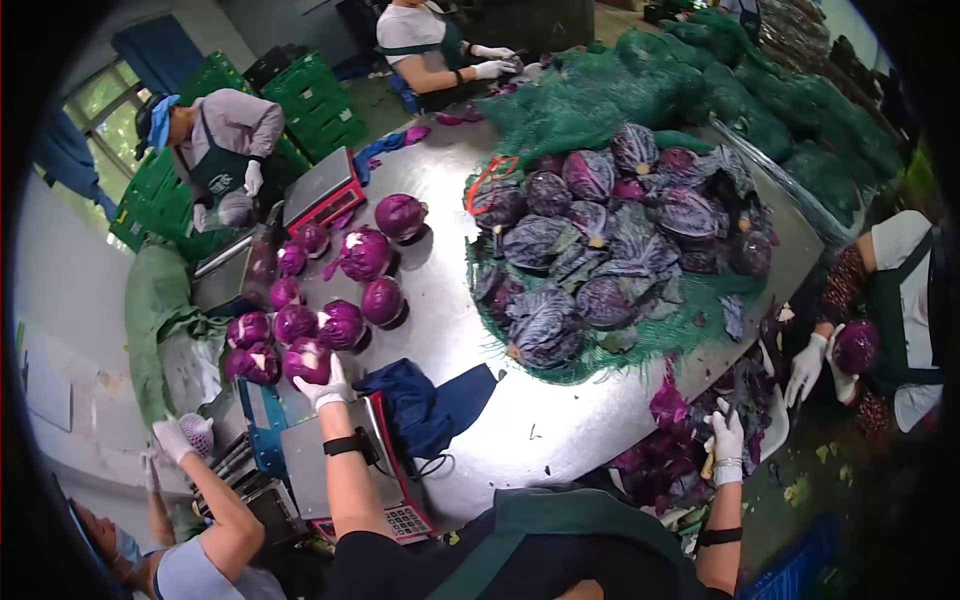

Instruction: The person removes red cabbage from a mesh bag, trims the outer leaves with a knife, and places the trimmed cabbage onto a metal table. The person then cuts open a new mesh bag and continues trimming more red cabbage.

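My left hand (328, 388), in a white glove, reaches over the scale and grips the near side of a trimmed red cabbage (306, 358). That cabbage sits at the front of a group of trimmed, glossy purple cabbages (364, 254) on the metal table. In a white glove too, my right hand (727, 445) is closed above purple leaf scraps (660, 455) at the table's near right edge. A tan handle, apparently of a knife (707, 467), shows beside its palm; the blade is hard to make out. Untrimmed cabbages (610, 240) lie on green netting (650, 345).
A dark blue cloth (425, 405) lies beside the red-framed scale (395, 450); a second scale (320, 195) stands farther back. Filled green net sacks (640, 85) cover the far right. Co-workers stand around the table, one holding a cabbage (856, 347) at right. Green crates (315, 100) are stacked behind.
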`<state>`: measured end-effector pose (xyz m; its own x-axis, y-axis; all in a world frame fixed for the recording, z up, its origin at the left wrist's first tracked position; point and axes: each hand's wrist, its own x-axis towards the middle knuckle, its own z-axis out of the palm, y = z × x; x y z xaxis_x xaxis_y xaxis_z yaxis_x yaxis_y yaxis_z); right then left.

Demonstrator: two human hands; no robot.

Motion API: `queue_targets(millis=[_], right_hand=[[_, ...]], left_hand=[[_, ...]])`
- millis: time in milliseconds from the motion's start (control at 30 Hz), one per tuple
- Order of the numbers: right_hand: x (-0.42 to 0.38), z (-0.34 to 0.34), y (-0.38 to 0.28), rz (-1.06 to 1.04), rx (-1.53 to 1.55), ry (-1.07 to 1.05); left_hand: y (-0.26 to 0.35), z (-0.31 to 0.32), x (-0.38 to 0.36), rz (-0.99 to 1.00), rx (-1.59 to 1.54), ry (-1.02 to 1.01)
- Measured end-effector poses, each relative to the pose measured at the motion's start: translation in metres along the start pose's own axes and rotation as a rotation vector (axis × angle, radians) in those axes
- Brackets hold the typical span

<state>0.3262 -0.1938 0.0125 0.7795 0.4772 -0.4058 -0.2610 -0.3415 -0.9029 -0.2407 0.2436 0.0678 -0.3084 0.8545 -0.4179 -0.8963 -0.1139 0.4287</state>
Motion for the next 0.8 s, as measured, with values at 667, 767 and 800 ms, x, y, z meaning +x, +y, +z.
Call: queue_targets(millis=[667, 767, 800], right_hand=[[0.016, 0.261, -0.001, 0.304, 0.112, -0.621], [-0.016, 0.238, -0.037, 0.401, 0.217, -0.657], [-0.024, 0.236, -0.039, 0.264, 0.213, -0.670]], left_hand=[[-0.272, -0.008, -0.151, 0.509, 1.456, -1.276], [-0.260, -0.064, -0.153, 0.283, 1.270, -1.126], [-0.256, -0.066, -0.160, 0.246, 1.293, -1.107]])
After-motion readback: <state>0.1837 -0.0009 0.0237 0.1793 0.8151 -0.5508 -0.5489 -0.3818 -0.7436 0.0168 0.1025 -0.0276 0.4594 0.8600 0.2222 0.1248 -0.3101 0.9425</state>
